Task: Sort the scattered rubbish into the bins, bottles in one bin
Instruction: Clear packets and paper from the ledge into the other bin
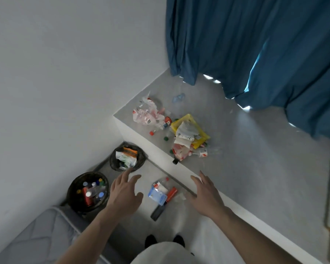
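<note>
**Both hands empty above the floor litter**

Neither of my hands holds anything: my left hand (125, 193) hangs with fingers spread and relaxed, and my right hand (205, 195) does the same, palm down, fingers straight.

Taking the bottle bin (88, 189) as my landmark, my left hand hovers just to its right, and my right hand is further right again, near the white edge of the raised ledge (255, 149). Nearer to me than the bin are my two dark shoes (151, 241) and, on its near left, the corner of a grey quilted mattress (36, 237).

The bottle bin itself is dark and round, lined with a black bag, and packed with upright bottles showing coloured caps. To its right, on the floor between my hands, lies a small floor pile (163, 193): a blue-and-white packet, an orange-and-black bottle lying on its side, and some clear plastic.

Beyond the bottle bin and a little right stands the second bin (128, 159), holding crumpled paper and an orange wrapper.

Further off, up on the ledge, well apart from the bottle bin, the ledge rubbish (170, 128) is scattered: a yellow bag (191, 130) under papers, red-printed clear plastic bags, loose red and green caps, and small bottles. A clear crushed bottle (178, 97) lies beyond that, near the blue curtain (255, 44).
</note>
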`<state>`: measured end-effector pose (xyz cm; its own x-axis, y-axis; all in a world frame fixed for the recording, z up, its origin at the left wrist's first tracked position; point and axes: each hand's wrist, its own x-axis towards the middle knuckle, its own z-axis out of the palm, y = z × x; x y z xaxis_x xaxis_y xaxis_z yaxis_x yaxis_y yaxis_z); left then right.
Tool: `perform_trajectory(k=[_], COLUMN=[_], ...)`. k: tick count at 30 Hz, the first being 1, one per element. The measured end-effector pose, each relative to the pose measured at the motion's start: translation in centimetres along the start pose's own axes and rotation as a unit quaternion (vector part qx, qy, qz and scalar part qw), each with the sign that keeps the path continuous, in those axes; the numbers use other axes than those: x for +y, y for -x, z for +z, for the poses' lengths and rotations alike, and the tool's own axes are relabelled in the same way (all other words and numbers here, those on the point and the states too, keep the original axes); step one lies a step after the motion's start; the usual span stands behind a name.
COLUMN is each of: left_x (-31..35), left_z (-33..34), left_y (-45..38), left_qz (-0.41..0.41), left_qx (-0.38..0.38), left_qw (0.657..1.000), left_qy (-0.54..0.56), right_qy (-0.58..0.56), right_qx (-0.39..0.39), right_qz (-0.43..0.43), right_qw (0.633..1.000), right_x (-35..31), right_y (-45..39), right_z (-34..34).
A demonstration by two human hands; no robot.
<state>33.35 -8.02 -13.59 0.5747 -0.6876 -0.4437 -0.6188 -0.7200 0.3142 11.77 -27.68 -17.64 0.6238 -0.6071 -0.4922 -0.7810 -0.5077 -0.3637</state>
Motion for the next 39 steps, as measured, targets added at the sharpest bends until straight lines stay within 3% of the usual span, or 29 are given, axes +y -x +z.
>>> perform_trajectory(k=[13,26,31,39], left_x=[0.8,14.3,20.5,24.0], left_z=[-0.4,1.4,3.1,3.0], left_y=[-0.3,-7.5,-10.8,-16.8], left_qz=[0.015,-0.003,-0.035,-0.073], left_qx=[-0.022,0.006,-0.005,-0.033], left_qw=[1.000,1.000,0.999,0.996], left_qy=[-0.014,-0.008,0.004,0.033], right_qy=[0.001,0.047,0.080,0.093], right_qx=[0.002,0.027,-0.012,-0.033], right_qz=[0.031,-0.027,-0.021,-0.009], right_qw=[1.000,0.998,0.997,0.995], right_x=[2.5,13.2,19.7,24.6], right_y=[1.8,-4.7,-7.9,-11.7], right_z=[-1.3,-10.8,-15.4,-18.5])
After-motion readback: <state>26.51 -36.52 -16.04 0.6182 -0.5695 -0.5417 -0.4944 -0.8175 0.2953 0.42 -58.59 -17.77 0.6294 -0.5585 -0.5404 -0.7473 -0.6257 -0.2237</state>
